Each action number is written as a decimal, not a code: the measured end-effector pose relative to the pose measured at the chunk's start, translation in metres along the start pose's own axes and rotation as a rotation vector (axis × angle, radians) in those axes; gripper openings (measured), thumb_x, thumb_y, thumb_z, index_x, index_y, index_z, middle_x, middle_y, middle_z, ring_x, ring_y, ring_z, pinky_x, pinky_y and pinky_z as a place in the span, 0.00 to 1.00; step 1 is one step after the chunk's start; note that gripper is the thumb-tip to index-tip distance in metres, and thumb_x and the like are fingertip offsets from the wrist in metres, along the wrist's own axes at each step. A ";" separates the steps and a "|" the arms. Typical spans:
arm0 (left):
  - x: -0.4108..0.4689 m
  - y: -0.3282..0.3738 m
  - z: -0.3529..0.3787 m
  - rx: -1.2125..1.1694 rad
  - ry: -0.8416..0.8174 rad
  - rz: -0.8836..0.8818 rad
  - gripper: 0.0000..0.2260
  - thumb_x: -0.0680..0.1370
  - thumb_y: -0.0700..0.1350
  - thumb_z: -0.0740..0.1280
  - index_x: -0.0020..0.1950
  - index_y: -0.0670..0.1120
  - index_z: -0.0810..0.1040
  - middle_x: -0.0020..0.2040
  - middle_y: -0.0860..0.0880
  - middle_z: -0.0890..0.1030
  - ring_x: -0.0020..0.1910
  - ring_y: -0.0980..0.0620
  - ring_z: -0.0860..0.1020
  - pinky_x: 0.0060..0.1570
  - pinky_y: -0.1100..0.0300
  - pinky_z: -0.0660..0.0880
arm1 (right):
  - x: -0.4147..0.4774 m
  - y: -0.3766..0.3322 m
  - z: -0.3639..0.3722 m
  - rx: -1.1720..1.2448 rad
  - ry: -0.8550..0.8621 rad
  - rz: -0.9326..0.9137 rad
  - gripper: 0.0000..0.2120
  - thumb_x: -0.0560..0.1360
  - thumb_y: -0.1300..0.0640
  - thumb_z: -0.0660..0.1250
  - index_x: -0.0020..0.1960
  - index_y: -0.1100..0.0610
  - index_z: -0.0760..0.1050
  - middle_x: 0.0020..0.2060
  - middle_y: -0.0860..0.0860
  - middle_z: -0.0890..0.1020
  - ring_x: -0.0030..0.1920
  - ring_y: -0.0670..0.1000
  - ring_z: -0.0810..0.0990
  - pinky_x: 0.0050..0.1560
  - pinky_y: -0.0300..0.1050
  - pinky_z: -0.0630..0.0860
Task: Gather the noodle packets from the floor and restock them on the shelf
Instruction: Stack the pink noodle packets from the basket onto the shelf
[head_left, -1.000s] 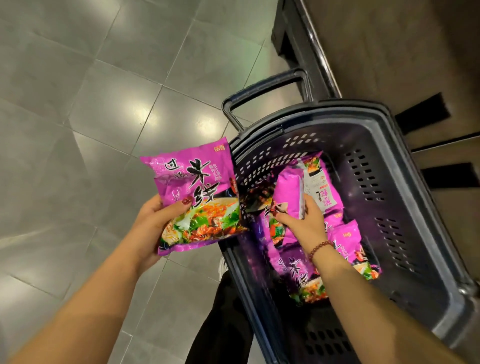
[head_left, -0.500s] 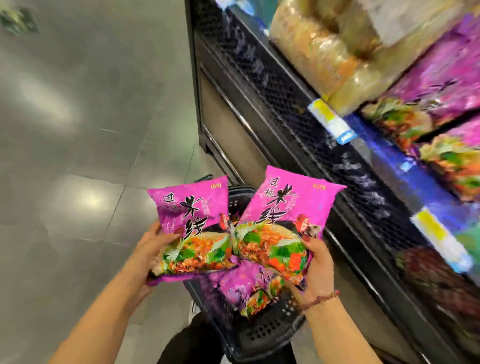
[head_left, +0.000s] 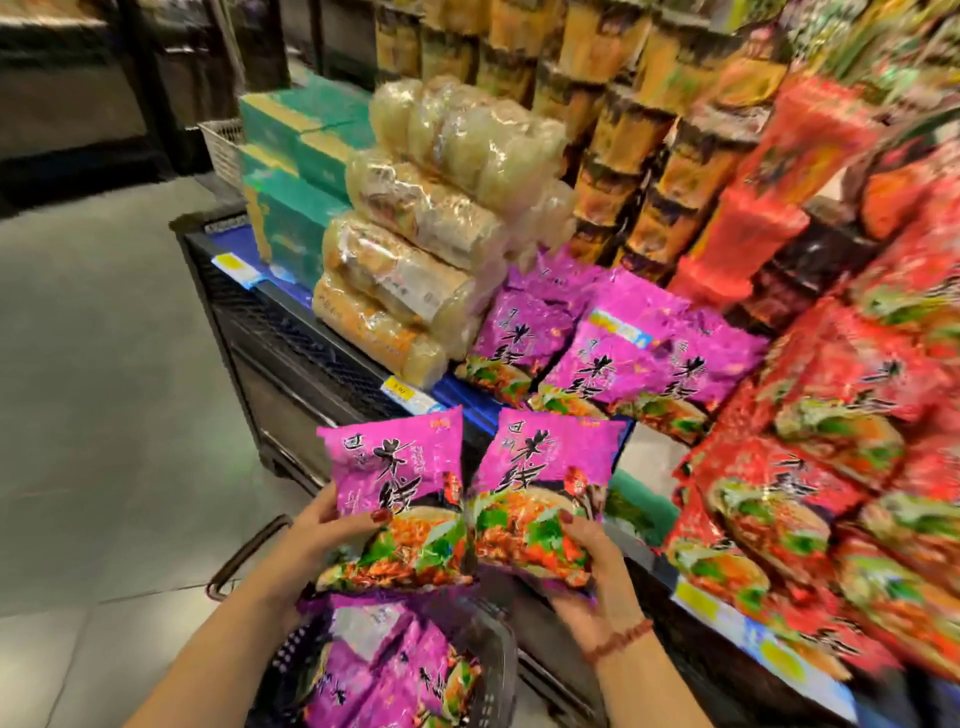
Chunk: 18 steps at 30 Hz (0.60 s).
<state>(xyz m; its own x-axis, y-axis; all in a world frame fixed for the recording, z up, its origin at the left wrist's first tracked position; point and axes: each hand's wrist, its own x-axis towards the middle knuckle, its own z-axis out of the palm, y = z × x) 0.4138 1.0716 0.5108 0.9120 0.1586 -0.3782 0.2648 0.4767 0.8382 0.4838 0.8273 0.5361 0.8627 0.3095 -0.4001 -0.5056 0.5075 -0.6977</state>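
While both packets sit side by side above the basket, left hand grips one purple noodle packet, thumb on front; right hand grips the other packet. Matching packets lie on the shelf just beyond.

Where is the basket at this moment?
Head view, bottom centre: the basket sits under the packets that the left hand and right hand hold, with the shelf front on its right.

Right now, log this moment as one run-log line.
left hand: grips purple plastic noodle packet | right hand: grips second purple packet | black mesh basket: more purple packets
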 end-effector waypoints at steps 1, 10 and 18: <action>0.002 0.003 0.010 -0.007 -0.016 -0.010 0.47 0.43 0.55 0.85 0.61 0.48 0.79 0.53 0.39 0.83 0.48 0.42 0.81 0.57 0.43 0.73 | 0.000 -0.008 -0.004 -0.028 0.015 -0.035 0.27 0.43 0.64 0.81 0.41 0.60 0.82 0.35 0.59 0.83 0.31 0.55 0.83 0.28 0.47 0.80; 0.043 0.013 0.072 0.058 -0.090 0.004 0.46 0.43 0.51 0.85 0.60 0.45 0.77 0.50 0.41 0.85 0.40 0.45 0.85 0.36 0.56 0.81 | 0.047 -0.079 -0.056 -0.147 0.334 -0.390 0.18 0.75 0.68 0.64 0.64 0.59 0.72 0.55 0.60 0.81 0.50 0.58 0.81 0.43 0.46 0.81; 0.084 0.010 0.097 0.103 -0.034 -0.001 0.41 0.50 0.46 0.81 0.63 0.46 0.77 0.53 0.40 0.84 0.47 0.42 0.84 0.46 0.50 0.82 | 0.118 -0.127 -0.069 -0.480 0.616 -0.522 0.20 0.75 0.66 0.69 0.63 0.60 0.67 0.54 0.52 0.73 0.55 0.53 0.74 0.56 0.44 0.70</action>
<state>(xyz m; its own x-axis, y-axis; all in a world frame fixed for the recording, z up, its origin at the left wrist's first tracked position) 0.5232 1.0054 0.5260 0.9214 0.1277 -0.3670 0.2951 0.3847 0.8746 0.6500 0.7438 0.5362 0.9030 -0.4137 -0.1161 -0.1122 0.0337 -0.9931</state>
